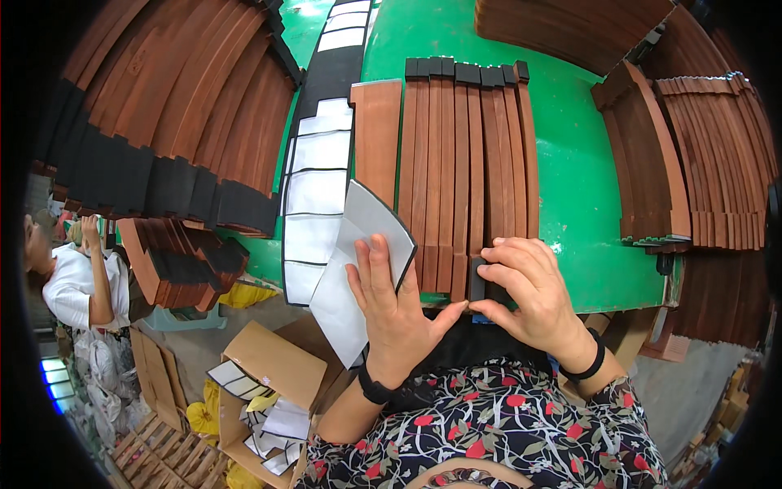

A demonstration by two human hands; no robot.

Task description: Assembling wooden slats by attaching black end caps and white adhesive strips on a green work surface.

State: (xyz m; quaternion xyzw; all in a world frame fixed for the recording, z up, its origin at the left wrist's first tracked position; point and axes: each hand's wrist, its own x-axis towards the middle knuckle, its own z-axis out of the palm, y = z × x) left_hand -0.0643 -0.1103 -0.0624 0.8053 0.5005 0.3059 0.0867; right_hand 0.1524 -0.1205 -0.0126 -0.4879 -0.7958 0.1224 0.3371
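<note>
A row of long brown wooden pieces (440,179) lies side by side in front of me, with black pads (468,75) on their far ends. My right hand (525,281) bends over the near end of one piece, its fingertips on a small dark grey pad (476,279). Between the fingers of my left hand (391,306) sits a white sheet with a dark edge (334,301), tilted upward. The left thumb reaches across to the same near end, its tip close to the right thumb. Fingers partly cover the pad.
A black-bordered strip of white sheets (318,191) runs along the green table (570,138). Stacked wooden pieces (179,90) stand at left, with more (717,155) at right. An open cardboard box (277,363) holds paper scraps below. A co-worker in a white shirt (69,281) is at far left.
</note>
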